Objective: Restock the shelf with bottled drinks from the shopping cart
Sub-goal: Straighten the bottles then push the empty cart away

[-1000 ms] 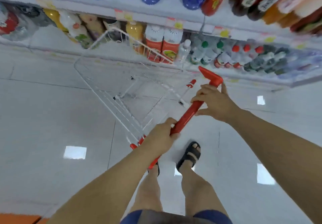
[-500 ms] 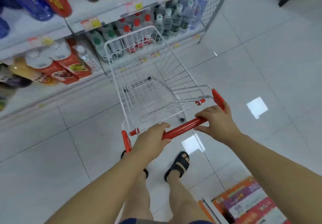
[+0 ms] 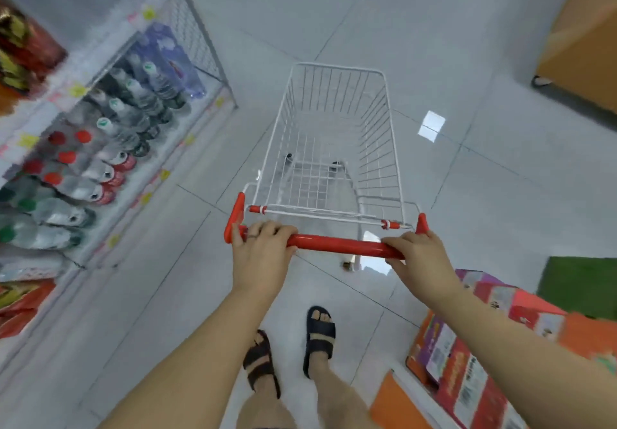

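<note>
A small white wire shopping cart [image 3: 384, 121] stands on the tiled floor ahead of me, its basket holding no bottles. Its red handle bar [image 3: 337, 244] runs across the middle of the view. My left hand [image 3: 262, 255] grips the bar's left end. My right hand [image 3: 417, 260] grips the right end. On the left is the shelf [image 3: 157, 175], its low tier filled with bottled drinks [image 3: 100, 148] with red, green and white caps, blurred by motion.
Colourful cartons [image 3: 467, 362] sit on the floor at lower right, close to my right arm. A green mat [image 3: 581, 287] lies beyond them. An orange-brown counter [image 3: 581, 38] stands at upper right. Open tiled floor stretches ahead of the cart.
The cart has swung round to the right, away from the shelf, which now lies along my left. Both hands have stayed on the handle.
</note>
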Action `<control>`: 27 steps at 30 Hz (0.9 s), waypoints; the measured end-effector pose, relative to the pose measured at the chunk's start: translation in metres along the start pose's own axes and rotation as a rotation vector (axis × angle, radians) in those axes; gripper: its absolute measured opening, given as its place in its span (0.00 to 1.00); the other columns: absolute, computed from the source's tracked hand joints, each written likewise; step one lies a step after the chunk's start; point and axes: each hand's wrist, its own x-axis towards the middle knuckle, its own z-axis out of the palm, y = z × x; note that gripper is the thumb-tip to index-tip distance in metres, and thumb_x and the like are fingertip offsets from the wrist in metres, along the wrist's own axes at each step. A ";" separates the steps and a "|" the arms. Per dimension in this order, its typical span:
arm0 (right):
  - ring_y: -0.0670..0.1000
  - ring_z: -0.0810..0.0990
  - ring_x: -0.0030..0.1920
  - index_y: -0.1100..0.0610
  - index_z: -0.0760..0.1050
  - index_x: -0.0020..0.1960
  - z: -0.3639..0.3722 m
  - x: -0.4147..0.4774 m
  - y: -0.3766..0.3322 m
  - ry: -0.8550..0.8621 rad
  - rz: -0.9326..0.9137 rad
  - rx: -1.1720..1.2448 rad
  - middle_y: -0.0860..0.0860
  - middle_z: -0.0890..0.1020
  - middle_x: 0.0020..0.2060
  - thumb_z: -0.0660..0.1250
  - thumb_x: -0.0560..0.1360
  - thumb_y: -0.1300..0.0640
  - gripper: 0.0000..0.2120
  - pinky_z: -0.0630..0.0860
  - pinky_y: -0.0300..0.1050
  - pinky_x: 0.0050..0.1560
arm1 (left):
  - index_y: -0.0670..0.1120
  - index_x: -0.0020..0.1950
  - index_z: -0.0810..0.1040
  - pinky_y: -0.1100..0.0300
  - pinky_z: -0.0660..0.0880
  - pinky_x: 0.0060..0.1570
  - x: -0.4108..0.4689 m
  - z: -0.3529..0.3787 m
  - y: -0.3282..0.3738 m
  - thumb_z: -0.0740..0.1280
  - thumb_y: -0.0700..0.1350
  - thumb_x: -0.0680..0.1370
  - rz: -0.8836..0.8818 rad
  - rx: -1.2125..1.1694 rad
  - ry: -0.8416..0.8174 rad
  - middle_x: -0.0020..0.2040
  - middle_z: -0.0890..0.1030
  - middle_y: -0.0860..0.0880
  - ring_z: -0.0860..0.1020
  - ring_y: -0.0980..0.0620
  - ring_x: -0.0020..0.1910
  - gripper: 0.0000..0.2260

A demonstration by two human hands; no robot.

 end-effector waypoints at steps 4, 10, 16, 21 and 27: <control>0.54 0.77 0.52 0.51 0.78 0.59 -0.008 -0.005 0.045 0.029 0.168 0.092 0.50 0.82 0.48 0.68 0.73 0.54 0.14 0.64 0.49 0.58 | 0.57 0.64 0.74 0.41 0.47 0.70 0.059 -0.007 0.048 0.63 0.53 0.78 0.173 0.044 -0.060 0.62 0.75 0.56 0.69 0.50 0.65 0.15; 0.54 0.78 0.53 0.49 0.77 0.60 -0.023 -0.012 0.096 0.078 0.429 0.217 0.50 0.82 0.50 0.69 0.73 0.53 0.16 0.69 0.51 0.61 | 0.55 0.64 0.74 0.39 0.48 0.71 0.141 -0.009 0.126 0.63 0.52 0.78 0.444 0.126 -0.131 0.63 0.76 0.54 0.69 0.48 0.66 0.15; 0.54 0.80 0.51 0.49 0.79 0.56 -0.043 -0.015 0.135 0.111 0.659 0.248 0.50 0.83 0.49 0.69 0.72 0.53 0.13 0.73 0.48 0.50 | 0.55 0.64 0.75 0.37 0.45 0.70 0.201 0.000 0.200 0.63 0.52 0.78 0.693 0.164 -0.165 0.61 0.77 0.53 0.69 0.48 0.65 0.14; 0.53 0.80 0.45 0.44 0.79 0.56 -0.054 -0.012 0.161 0.187 0.837 0.255 0.48 0.84 0.44 0.70 0.71 0.52 0.14 0.66 0.43 0.43 | 0.55 0.65 0.74 0.36 0.46 0.69 0.250 -0.001 0.266 0.63 0.52 0.78 0.880 0.222 -0.235 0.62 0.76 0.53 0.69 0.47 0.66 0.15; 0.55 0.80 0.46 0.45 0.78 0.57 -0.061 0.001 0.203 0.269 1.015 0.316 0.49 0.84 0.45 0.70 0.70 0.48 0.15 0.68 0.44 0.44 | 0.54 0.64 0.75 0.38 0.45 0.70 0.306 0.004 0.362 0.63 0.51 0.78 1.076 0.255 -0.259 0.62 0.75 0.52 0.67 0.49 0.68 0.15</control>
